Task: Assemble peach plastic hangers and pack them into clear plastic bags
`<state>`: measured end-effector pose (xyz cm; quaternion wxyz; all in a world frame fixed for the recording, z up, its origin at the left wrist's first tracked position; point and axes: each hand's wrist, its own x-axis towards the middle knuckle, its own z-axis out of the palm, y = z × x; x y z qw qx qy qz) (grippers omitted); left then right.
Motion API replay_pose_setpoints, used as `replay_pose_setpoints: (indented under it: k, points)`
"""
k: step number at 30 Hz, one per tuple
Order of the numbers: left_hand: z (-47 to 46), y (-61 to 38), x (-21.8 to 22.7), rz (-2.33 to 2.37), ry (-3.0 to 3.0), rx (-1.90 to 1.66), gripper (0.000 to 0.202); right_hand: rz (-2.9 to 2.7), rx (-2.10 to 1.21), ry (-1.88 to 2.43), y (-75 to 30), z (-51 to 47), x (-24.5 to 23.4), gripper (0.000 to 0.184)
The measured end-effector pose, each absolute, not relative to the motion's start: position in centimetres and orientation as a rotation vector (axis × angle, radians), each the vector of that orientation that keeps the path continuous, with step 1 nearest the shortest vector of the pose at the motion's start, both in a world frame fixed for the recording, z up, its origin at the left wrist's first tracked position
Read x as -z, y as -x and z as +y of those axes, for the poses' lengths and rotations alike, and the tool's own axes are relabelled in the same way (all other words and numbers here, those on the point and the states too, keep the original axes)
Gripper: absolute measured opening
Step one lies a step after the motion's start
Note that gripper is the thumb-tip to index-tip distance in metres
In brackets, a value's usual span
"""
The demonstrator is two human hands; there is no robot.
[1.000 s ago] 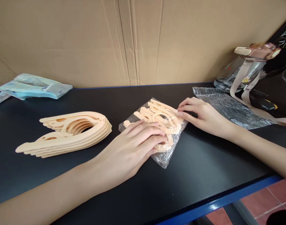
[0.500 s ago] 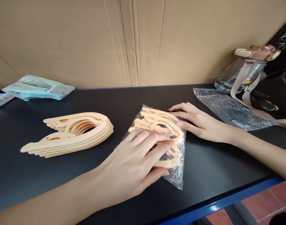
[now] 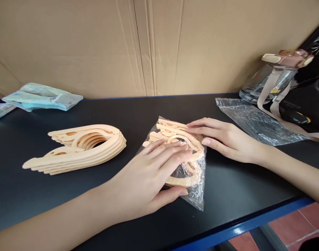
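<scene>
A clear plastic bag (image 3: 197,198) lies on the black table with several beige plastic pieces (image 3: 187,181) inside, curved like folded clothes hangers. My left hand (image 3: 151,177) rests across the bag's left and middle part, fingers stretched out and flat, thumb near its lower edge. At the bag's upper right, my right hand (image 3: 222,137) touches the plastic with its extended fingertips, the thumb spread away from them. To the left sits a neat stack of similar beige U-shaped pieces (image 3: 83,153), apart from both hands.
A flat clear plastic bag (image 3: 264,122) lies at the right, beside a strapped water bottle (image 3: 282,80) and a black bag (image 3: 313,101). Light-blue packets (image 3: 41,97) lie at the back left. Cardboard (image 3: 96,45) stands along the rear. The blue table edge (image 3: 238,226) runs in front.
My right hand's fingers have slid left over the top of the bag. My left hand's fingers have flattened slightly. The bag has hardly moved.
</scene>
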<state>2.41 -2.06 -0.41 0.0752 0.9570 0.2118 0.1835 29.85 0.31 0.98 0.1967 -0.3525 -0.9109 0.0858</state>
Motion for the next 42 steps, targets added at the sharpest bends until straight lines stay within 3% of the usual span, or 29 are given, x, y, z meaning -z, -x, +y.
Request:
replay_pose_setpoints:
  k: [14,30,42]
  points:
    - [-2.0,-2.5,0.1,0.644,-2.884,-0.522,0.051,-2.612,-0.334,0.948,-29.7,0.8,-0.4,0.062]
    - [-2.1,-2.3,0.1,0.637,-2.909,-0.469,0.053,-2.537,-0.427,0.988,-29.8,0.9,0.0,0.063]
    - [-1.5,-4.9,-2.6,0.884,-3.098,-0.247,0.043,-2.447,-0.214,1.129,-31.5,1.0,-0.5,0.053]
